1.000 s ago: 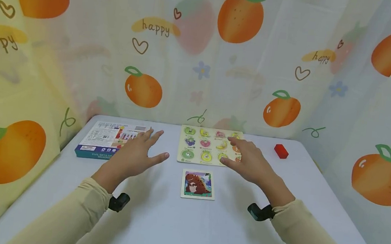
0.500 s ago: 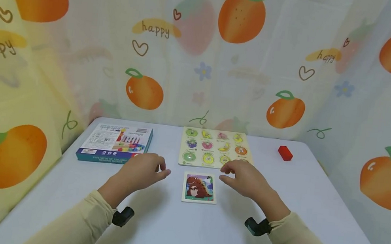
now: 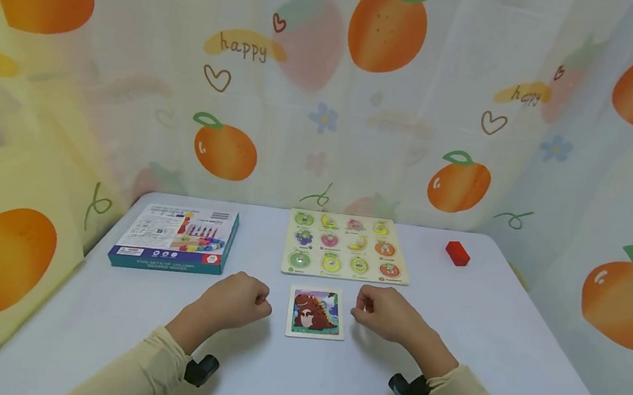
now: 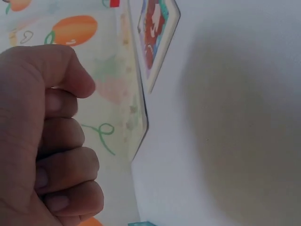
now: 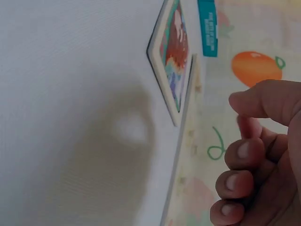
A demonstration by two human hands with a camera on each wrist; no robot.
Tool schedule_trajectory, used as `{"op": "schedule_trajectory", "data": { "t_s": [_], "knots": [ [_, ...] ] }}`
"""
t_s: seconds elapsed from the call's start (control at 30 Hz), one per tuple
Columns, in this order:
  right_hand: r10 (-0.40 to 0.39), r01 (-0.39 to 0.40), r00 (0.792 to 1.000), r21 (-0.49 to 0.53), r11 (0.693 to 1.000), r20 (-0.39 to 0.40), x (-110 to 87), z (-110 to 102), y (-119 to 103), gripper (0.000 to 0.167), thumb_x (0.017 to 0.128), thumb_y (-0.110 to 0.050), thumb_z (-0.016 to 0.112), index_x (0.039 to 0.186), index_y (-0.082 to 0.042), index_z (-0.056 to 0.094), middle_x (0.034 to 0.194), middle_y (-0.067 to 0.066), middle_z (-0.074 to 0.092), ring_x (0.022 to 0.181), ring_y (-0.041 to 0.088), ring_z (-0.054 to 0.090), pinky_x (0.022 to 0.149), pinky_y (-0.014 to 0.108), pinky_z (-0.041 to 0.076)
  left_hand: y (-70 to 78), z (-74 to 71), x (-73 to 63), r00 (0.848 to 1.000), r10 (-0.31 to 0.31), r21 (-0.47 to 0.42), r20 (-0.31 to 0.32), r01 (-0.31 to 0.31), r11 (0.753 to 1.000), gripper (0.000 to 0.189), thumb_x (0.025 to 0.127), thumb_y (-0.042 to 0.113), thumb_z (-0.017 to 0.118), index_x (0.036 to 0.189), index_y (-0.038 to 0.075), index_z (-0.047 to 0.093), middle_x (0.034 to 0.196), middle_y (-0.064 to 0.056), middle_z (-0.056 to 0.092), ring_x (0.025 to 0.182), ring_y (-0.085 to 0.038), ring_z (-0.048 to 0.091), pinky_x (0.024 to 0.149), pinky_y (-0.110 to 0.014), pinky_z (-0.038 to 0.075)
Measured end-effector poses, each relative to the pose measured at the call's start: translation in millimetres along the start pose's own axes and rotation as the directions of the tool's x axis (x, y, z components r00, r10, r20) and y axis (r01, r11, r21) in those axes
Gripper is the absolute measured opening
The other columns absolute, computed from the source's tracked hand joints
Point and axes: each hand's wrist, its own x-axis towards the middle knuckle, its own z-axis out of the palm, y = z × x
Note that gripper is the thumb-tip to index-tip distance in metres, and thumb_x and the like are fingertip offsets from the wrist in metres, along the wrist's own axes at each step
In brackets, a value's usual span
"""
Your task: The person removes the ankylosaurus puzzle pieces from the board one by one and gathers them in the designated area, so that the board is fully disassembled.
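My left hand (image 3: pixel 234 301) hovers over the white table, left of a dinosaur picture puzzle (image 3: pixel 316 313). Its fingers are curled into a fist with nothing in them, as the left wrist view shows of the same hand (image 4: pixel 51 136). To the right of the puzzle is my right hand (image 3: pixel 391 313), also raised, with a shadow below it. In the right wrist view this hand (image 5: pixel 263 155) has its fingers curled in, the thumb close to the index fingertip, and holds nothing. The square puzzle lies flat between both hands, touched by neither.
Behind the puzzle lies a wooden fruit board (image 3: pixel 348 247) with several round fruit pictures. A boxed set (image 3: pixel 173 238) with a teal edge lies at the back left. A red block (image 3: pixel 458 253) sits at the back right. Fruit-print curtains (image 3: pixel 327 95) enclose the table (image 3: pixel 285 387).
Both hands have come back towards me and lower, from above the box and the fruit board to either side of the puzzle. Their spread fingers have curled in.
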Motion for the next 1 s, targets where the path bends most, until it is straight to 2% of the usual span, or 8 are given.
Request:
{"op": "schedule_trajectory", "data": {
  "t_s": [0.1, 0.27, 0.4, 0.5, 0.63, 0.77, 0.87, 1.0],
  "knots": [
    [0.004, -0.004, 1.000, 0.030, 1.000, -0.003, 7.9, 4, 3, 0.019, 0.088, -0.020, 0.069, 0.076, -0.019, 0.055, 0.063, -0.005, 0.050, 0.059, 0.011, 0.047, 0.053, 0.026, 0.037, -1.5, 2.0, 5.4, 1.000, 0.002, -0.040, 0.004, -0.001, 0.999, 0.036, 0.085, 0.019, 0.063, 0.054, 0.017, 0.043, 0.048, 0.008, 0.031, 0.046, -0.007, 0.030, 0.045, -0.026, 0.021],
    [-0.013, 0.013, 1.000, 0.062, 0.998, -0.004, 28.3, 2, 6, 0.020, 0.087, -0.021, 0.071, 0.076, -0.017, 0.056, 0.065, -0.005, 0.052, 0.061, 0.012, 0.048, 0.055, 0.028, 0.039, 0.9, 5.8, 26.9, 1.000, 0.024, -0.137, 0.004, -0.023, 0.990, 0.034, 0.084, 0.016, 0.061, 0.056, 0.016, 0.043, 0.050, 0.007, 0.030, 0.048, -0.008, 0.030, 0.046, -0.027, 0.022],
    [-0.019, 0.019, 1.000, 0.115, 0.993, 0.000, 36.2, 8, 14, 0.021, 0.087, -0.024, 0.073, 0.075, -0.017, 0.058, 0.067, -0.005, 0.053, 0.062, 0.013, 0.049, 0.056, 0.029, 0.039, 2.1, 24.0, 40.4, 0.999, 0.046, -0.245, 0.007, -0.043, 0.969, 0.031, 0.084, 0.016, 0.061, 0.059, 0.016, 0.042, 0.052, 0.007, 0.030, 0.049, -0.007, 0.033, 0.047, -0.026, 0.024],
    [-0.009, 0.007, 1.000, 0.165, 0.986, 0.014, 38.6, 16, 19, 0.020, 0.087, -0.025, 0.074, 0.077, -0.017, 0.059, 0.069, -0.004, 0.054, 0.064, 0.013, 0.050, 0.057, 0.029, 0.041, 3.0, 38.2, 46.8, 0.997, 0.071, -0.293, 0.006, -0.066, 0.954, 0.033, 0.086, 0.018, 0.064, 0.060, 0.016, 0.044, 0.053, 0.007, 0.032, 0.051, -0.008, 0.038, 0.047, -0.025, 0.026],
    [0.001, -0.006, 1.000, 0.208, 0.978, 0.024, 42.0, 25, 23, 0.015, 0.087, -0.025, 0.075, 0.084, -0.016, 0.063, 0.074, -0.003, 0.056, 0.067, 0.015, 0.052, 0.058, 0.030, 0.043, 5.0, 51.5, 53.6, 0.994, 0.112, -0.285, -0.013, -0.111, 0.952, 0.031, 0.087, 0.027, 0.070, 0.065, 0.018, 0.051, 0.061, 0.006, 0.043, 0.062, -0.011, 0.046, 0.050, -0.026, 0.034],
    [0.000, -0.002, 1.000, 0.214, 0.977, 0.010, 47.4, 29, 24, 0.019, 0.085, -0.024, 0.078, 0.099, -0.015, 0.068, 0.080, -0.003, 0.057, 0.072, 0.015, 0.052, 0.063, 0.031, 0.045, 5.1, 58.2, 61.3, 0.993, 0.112, -0.212, -0.032, -0.117, 0.970, 0.020, 0.085, 0.042, 0.074, 0.082, 0.025, 0.063, 0.084, 0.009, 0.055, 0.087, -0.013, 0.046, 0.070, -0.030, 0.041],
    [0.002, -0.004, 1.000, 0.196, 0.981, 0.007, 50.1, 32, 25, 0.028, 0.083, -0.025, 0.079, 0.107, -0.015, 0.069, 0.085, -0.004, 0.057, 0.077, 0.016, 0.052, 0.069, 0.032, 0.045, 3.7, 61.7, 64.8, 0.995, 0.098, -0.176, -0.031, -0.102, 0.979, 0.028, 0.082, 0.050, 0.075, 0.101, 0.030, 0.068, 0.104, 0.009, 0.055, 0.103, -0.016, 0.040, 0.086, -0.037, 0.037],
    [0.015, -0.016, 1.000, 0.143, 0.990, 0.006, 51.4, 35, 27, 0.030, 0.082, -0.029, 0.080, 0.108, -0.018, 0.071, 0.090, -0.005, 0.057, 0.081, 0.015, 0.051, 0.072, 0.033, 0.044, 0.9, 66.6, 67.5, 0.997, 0.081, -0.191, -0.008, -0.081, 0.978, 0.045, 0.079, 0.054, 0.076, 0.118, 0.033, 0.067, 0.117, 0.007, 0.052, 0.109, -0.019, 0.037, 0.093, -0.043, 0.031]
  ]
}}
